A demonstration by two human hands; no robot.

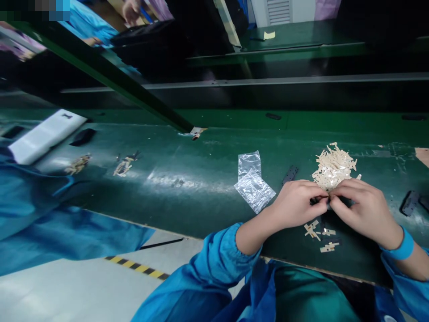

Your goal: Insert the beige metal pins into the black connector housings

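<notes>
My left hand point(295, 203) and my right hand point(363, 208) meet fingertip to fingertip over the green work surface point(201, 179), pinching a small dark part point(323, 203) between them; most of that part is hidden by my fingers. Just beyond my hands lies a pile of small beige pieces point(333, 167). A few loose beige pieces point(318, 235) lie under my hands near the front edge. A dark flat part point(290, 174) rests left of the pile.
An empty clear plastic bag point(253, 181) lies left of my hands. More dark parts point(410, 202) sit at the right. A white tray point(45, 134) and small piles of pieces point(78, 164) lie at the far left beside another person's blue sleeve point(50, 214).
</notes>
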